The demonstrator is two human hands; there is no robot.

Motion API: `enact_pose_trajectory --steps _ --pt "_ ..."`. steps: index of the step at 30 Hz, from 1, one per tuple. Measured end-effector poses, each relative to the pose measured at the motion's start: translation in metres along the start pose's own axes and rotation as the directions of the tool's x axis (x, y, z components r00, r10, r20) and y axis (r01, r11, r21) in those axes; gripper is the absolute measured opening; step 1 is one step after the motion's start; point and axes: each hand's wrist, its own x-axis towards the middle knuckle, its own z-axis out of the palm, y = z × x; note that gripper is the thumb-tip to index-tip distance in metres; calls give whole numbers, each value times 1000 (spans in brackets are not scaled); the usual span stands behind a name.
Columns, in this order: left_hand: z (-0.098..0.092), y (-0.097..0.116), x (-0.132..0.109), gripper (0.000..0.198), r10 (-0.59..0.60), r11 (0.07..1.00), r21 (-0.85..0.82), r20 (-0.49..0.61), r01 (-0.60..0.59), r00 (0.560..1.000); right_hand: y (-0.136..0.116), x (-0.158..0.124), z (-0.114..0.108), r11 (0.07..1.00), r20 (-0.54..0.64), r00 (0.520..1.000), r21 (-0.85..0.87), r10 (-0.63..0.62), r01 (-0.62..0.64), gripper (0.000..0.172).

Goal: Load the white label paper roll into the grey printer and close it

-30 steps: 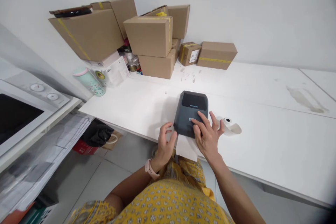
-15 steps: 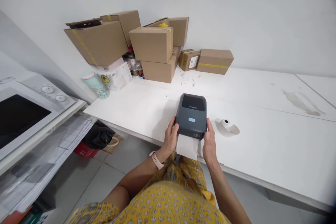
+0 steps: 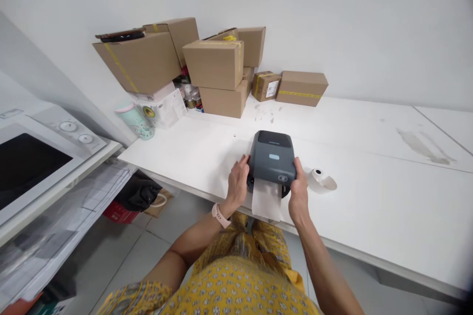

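A dark grey label printer stands near the front edge of the white table, its top cover lifted a little at the front. White paper hangs out of its front, over the table edge. My right hand grips the cover at the right front corner, fingers against its side. At the printer's left side, my left hand rests with its fingers stretched out, touching the lower body. To the right of the printer lies a small white paper roll with a loose curled end.
Cardboard boxes are stacked at the back left, with two smaller ones beside them against the wall. A mint tumbler and a white box are at the left end. A microwave sits further left.
The printer's cover has tilted up at the front, exposing a gap beneath it. My right hand has moved up with the cover, and my left hand's fingers have straightened.
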Motion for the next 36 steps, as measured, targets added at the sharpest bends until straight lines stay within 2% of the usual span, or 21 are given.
enact_pose_trajectory --steps 4,7,10,12,16,19,22,23,24,25,26,27,28,29,30,31,36 --pt "-1 14 38 51 69 985 -157 -18 -71 997 -21 63 -4 963 -86 962 -98 -260 252 63" --pt "-1 7 61 41 45 994 -97 -31 -48 998 -37 113 -2 935 -124 932 -154 -340 321 61" --pt "-1 -12 71 32 -62 997 53 -6 62 998 -44 153 1 934 -149 938 -227 -314 277 60" --pt "0 -24 72 32 -134 978 168 28 127 991 -43 178 2 943 -150 948 -226 -279 242 61" --pt "0 -31 73 43 -259 903 384 128 193 957 -36 223 -1 987 -94 992 -149 -82 68 63" --pt "-1 -26 85 57 -350 809 551 173 204 921 -41 232 -5 989 -124 992 -148 -14 -4 69" --pt "-2 -22 101 60 -389 760 633 262 147 883 -47 206 -6 976 -232 961 -193 -149 104 63" --pt "-2 -22 105 59 -395 752 646 287 128 873 -46 193 -5 962 -209 955 -219 -209 163 56" --pt "-2 -22 108 59 -400 745 657 303 114 865 -43 180 -4 945 -121 961 -245 -250 215 49" --pt "-2 -23 111 58 -403 739 666 315 102 859 -38 169 -2 928 54 966 -269 -254 259 44" --pt "-2 -24 113 56 -404 735 672 325 92 855 -31 159 1 908 269 940 -302 -213 292 41" --pt "-1 -24 114 54 -401 734 674 333 82 853 -24 152 4 886 474 872 -342 -126 314 44" --pt "-1 -25 114 51 -395 736 674 343 70 852 -16 148 8 861 629 777 -383 -20 333 52" --pt "-1 -25 114 48 -387 739 672 357 54 850 -8 147 13 837 721 689 -422 77 349 61" --pt "-1 -24 114 45 -379 741 671 372 37 847 -2 147 18 814 766 625 -455 150 362 70" --pt "0 -22 113 42 -375 741 672 387 21 843 3 149 23 796 786 586 -477 197 372 78" --pt "-1 -12 111 33 -392 728 686 422 -5 818 7 164 42 769 815 508 -505 277 391 98"
